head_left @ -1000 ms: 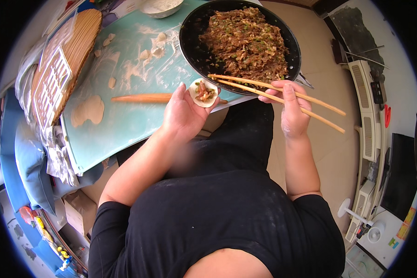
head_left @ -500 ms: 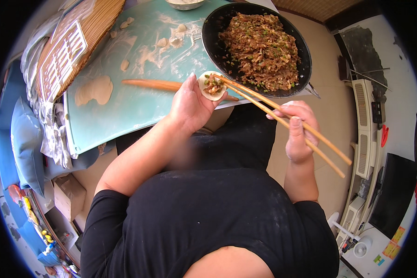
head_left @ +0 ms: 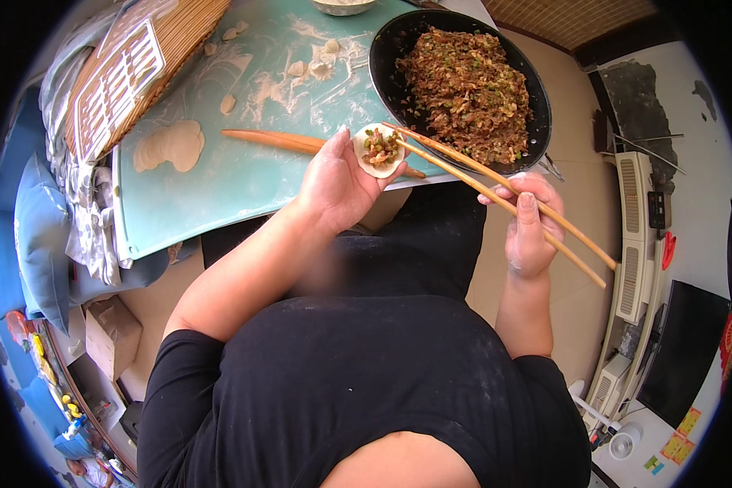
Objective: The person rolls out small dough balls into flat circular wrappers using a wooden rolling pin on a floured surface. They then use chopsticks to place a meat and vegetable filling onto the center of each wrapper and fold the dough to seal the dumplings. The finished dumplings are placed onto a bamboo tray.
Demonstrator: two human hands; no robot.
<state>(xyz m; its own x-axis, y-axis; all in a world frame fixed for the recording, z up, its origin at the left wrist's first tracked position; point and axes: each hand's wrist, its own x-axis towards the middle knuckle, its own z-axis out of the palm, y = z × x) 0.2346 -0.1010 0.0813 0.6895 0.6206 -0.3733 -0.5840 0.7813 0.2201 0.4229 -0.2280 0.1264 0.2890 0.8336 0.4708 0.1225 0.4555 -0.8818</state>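
My left hand [head_left: 337,183] cradles a round dumpling wrapper [head_left: 368,167] on its fingers, above the table's near edge. A small heap of meat filling [head_left: 381,148] with green bits lies in the middle of the wrapper. In my right hand [head_left: 531,220] is a pair of long wooden chopsticks [head_left: 496,176], their tips at the filling's right side and slightly apart. Beyond my hands a black pan [head_left: 385,89] holds a large mound of the same filling. A wooden rolling pin [head_left: 276,141] lies on the table, partly hidden behind my left hand.
Rolled wrappers [head_left: 171,146] overlap on the floured green mat [head_left: 179,211]. Small dough pieces [head_left: 298,69] lie farther back, near a bowl [head_left: 343,6] at the far edge. A round reed tray [head_left: 183,49] with a white plastic rack [head_left: 122,89] sits at the left.
The chopstick tips have spread and drawn slightly off the filling. Filling stays on the wrapper in my left hand. The whole view has shifted slightly.
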